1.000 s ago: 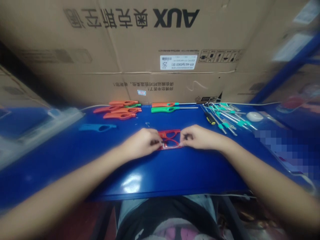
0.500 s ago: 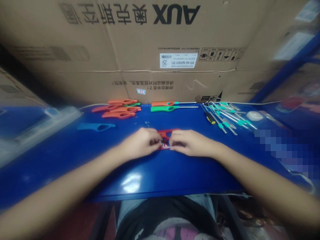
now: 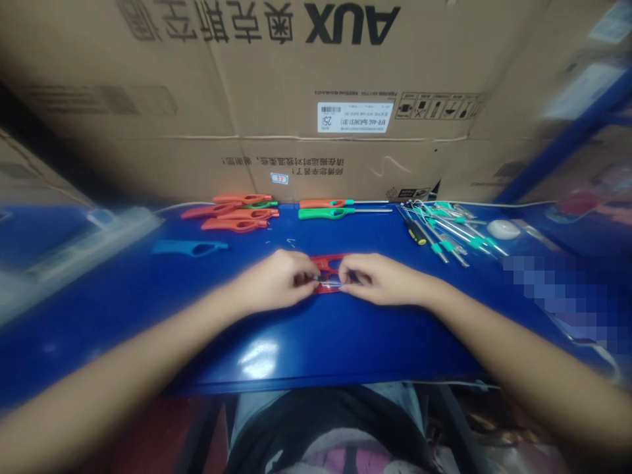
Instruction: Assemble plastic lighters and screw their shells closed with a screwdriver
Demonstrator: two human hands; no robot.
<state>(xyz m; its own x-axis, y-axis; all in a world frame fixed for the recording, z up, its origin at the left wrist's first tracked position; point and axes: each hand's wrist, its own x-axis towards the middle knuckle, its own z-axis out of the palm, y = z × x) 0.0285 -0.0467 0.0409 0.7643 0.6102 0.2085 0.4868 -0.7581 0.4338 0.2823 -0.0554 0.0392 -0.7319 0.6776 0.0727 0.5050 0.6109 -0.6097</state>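
Observation:
Over the blue table, my left hand [image 3: 284, 280] is closed in a pinch on a small dark part at its fingertips, too small to make out fully. A thin white wire [image 3: 330, 284] runs from there to my right hand [image 3: 378, 280], whose thumb and finger pinch its other end. Under and between both hands lie red lighter casing halves [image 3: 330, 264], opened up, with their ends hidden behind my fingers. Behind the hands are two assembled long lighters, one an orange lighter [image 3: 320, 203], the other a green lighter [image 3: 320, 214].
Several orange and red lighter casings [image 3: 237, 225] lie at back left, near a blue casing [image 3: 187, 248]. At back right are metal lighter tubes [image 3: 454, 230] with green collars, a black-yellow screwdriver [image 3: 415, 232] and a white round object [image 3: 502, 229]. A cardboard box [image 3: 276, 85] stands behind.
My right hand has shifted slightly right and up, and the white wire between the hands, bent before, now looks straighter. My left hand stays nearly in place.

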